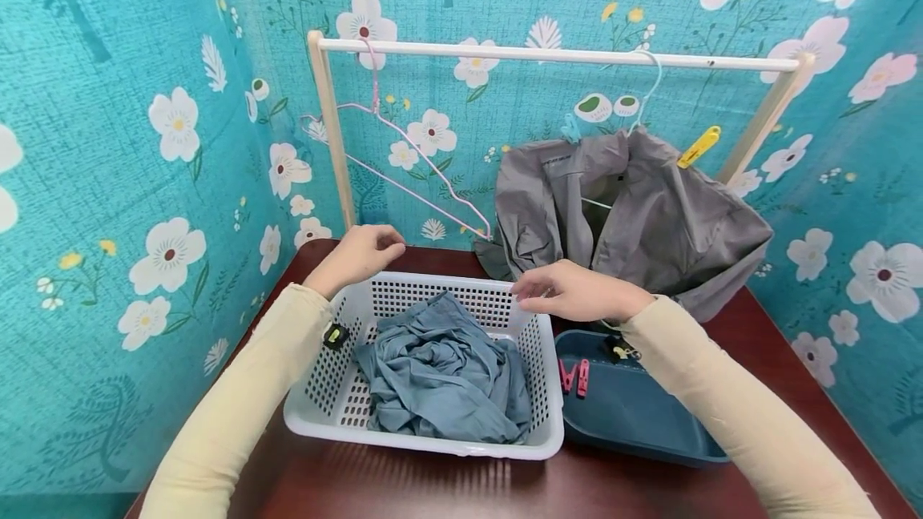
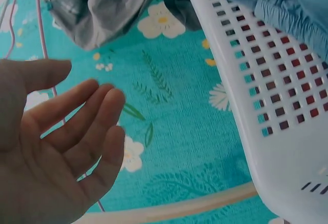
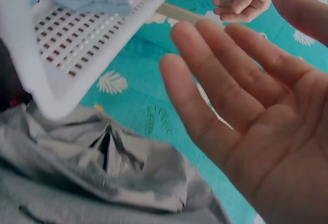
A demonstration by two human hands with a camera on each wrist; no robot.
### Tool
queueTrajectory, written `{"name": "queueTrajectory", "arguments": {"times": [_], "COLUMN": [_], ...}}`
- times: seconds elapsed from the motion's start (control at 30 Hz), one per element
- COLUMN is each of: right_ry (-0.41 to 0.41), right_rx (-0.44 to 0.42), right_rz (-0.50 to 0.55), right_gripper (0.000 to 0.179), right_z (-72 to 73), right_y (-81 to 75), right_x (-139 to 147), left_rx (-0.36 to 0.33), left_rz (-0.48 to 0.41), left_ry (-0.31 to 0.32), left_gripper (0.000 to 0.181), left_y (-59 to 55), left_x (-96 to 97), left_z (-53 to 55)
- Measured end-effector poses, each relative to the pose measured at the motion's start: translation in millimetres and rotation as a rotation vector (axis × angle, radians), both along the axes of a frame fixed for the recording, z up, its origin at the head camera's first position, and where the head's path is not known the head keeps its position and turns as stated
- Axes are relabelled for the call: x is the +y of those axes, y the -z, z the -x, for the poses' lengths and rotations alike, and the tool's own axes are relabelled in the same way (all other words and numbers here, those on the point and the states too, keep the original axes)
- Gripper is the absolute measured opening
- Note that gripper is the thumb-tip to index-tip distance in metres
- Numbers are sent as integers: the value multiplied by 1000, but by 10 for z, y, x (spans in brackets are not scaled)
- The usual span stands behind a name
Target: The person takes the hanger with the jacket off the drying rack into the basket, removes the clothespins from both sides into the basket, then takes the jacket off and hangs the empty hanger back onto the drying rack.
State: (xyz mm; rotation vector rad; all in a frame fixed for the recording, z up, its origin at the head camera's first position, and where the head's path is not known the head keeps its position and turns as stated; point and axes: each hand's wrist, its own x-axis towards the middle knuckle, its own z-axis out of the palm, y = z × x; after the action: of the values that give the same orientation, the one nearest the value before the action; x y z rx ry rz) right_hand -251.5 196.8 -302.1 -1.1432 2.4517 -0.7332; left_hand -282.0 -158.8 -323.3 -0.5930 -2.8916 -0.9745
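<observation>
"How's the left grip (image 1: 364, 251)?"
"Relaxed, fingers loosely bent, near the far left corner of the white basket (image 1: 461, 448)."
"And the right grip (image 1: 571, 291)?"
"Likewise relaxed, near the far right corner, by the grey jacket (image 1: 671, 219)."
"Where's the blue cloth (image 1: 440, 375)?"
"Bunched inside the basket, on the surface (image 1: 360, 487) beside a dark tub (image 1: 649, 419)."

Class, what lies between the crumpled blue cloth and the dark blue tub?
The perforated side wall of the white laundry basket stands between them, as the head view shows.
</observation>
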Motion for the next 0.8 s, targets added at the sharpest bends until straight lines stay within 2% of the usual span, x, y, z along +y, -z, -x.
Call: {"name": "queueTrajectory", "arguments": {"times": [0.17,0.3,0.47,0.6,0.7,0.8], "right_ry": [70,148,278,401,473,532], "right_rx": [30,92,197,238,244,252], "right_rz": [56,88,103,108,123,139], "right_gripper": [28,26,23,23,24,27], "right_z": [-49,-63,-63,-72,-73,-70], "right_y": [-73,-166,-312,-425,-488,-536], "right_x": [214,420,710,925,1070,1210], "left_rx": [49,91,119,107,97,84], "left_rz": [-47,-52,-83,-166,-231,-262], "left_ry": [-135,-240,-370,-490,-543,-545], "left_gripper": [30,39,45,46,50,62], "left_y": [-34,-28,-42,-54,-66,-87], "left_x": [-104,-191,-273,-330,-363,-390], "left_z": [81,151,197,256,311,363]}}
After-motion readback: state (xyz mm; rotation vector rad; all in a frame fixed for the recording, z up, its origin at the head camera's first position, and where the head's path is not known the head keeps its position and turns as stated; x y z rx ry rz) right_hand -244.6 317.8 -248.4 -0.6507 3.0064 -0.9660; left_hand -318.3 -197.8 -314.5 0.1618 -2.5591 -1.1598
